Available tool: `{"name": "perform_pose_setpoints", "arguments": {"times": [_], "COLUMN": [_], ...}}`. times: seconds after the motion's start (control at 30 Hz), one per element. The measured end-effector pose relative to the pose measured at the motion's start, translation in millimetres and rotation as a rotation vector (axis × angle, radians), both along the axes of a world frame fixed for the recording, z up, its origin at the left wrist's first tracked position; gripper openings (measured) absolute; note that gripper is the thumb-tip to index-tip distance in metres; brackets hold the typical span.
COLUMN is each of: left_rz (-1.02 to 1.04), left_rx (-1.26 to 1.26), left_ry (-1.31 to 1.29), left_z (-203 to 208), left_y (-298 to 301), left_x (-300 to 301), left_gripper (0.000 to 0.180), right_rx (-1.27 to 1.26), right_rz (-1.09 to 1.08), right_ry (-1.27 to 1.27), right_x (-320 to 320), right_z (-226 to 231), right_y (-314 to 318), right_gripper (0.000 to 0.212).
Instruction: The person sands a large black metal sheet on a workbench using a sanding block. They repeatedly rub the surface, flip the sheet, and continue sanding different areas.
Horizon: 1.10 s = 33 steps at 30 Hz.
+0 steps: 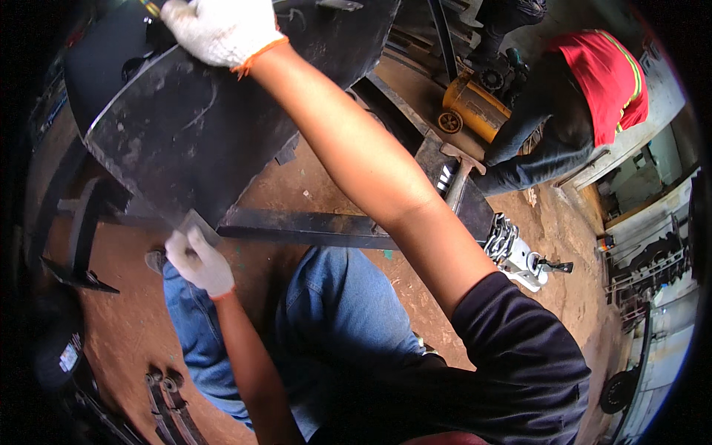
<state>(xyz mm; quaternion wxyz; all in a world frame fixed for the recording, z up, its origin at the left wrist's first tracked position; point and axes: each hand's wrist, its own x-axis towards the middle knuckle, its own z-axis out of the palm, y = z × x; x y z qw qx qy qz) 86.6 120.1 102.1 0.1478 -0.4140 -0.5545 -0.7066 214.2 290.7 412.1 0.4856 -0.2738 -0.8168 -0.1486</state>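
A: Gripping the lower corner of the black metal panel [193, 126], the gloved left hand [199, 261] pinches that edge, probably to steady it.

B: And the right hand [221, 28]?

A: Raised to the panel's upper edge, closed around a thin yellow-handled tool [150, 7]; its tip is cut off by the frame. The panel tilts between both hands, above the knees, resting near a dark steel bar [304, 227] just right of the left hand.

B: Anyone else?

A: A person in a red vest [604, 78] crouches well beyond the right arm.

Head-worn fisheye, close, looking down
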Motion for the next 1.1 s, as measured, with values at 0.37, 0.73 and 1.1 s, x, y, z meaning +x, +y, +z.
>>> {"name": "perform_pose_setpoints", "arguments": {"times": [0.37, 0.73, 1.1], "left_rz": [0.132, 0.094, 0.079], "left_rx": [0.027, 0.338, 0.271], "left_ry": [0.137, 0.186, 0.1], "left_z": [33, 128, 96], "left_y": [22, 37, 36], "left_x": [18, -13, 24], "left_gripper": [0.013, 0.026, 0.021], "right_rx": [0.08, 0.142, 0.386], "right_rz": [-0.041, 0.073, -0.21], "right_ry": [0.012, 0.081, -0.127], "right_x": [36, 22, 43], "right_z": [-7, -10, -11], "right_y": [-3, -2, 4], "right_gripper": [0.059, 0.055, 0.028]}}
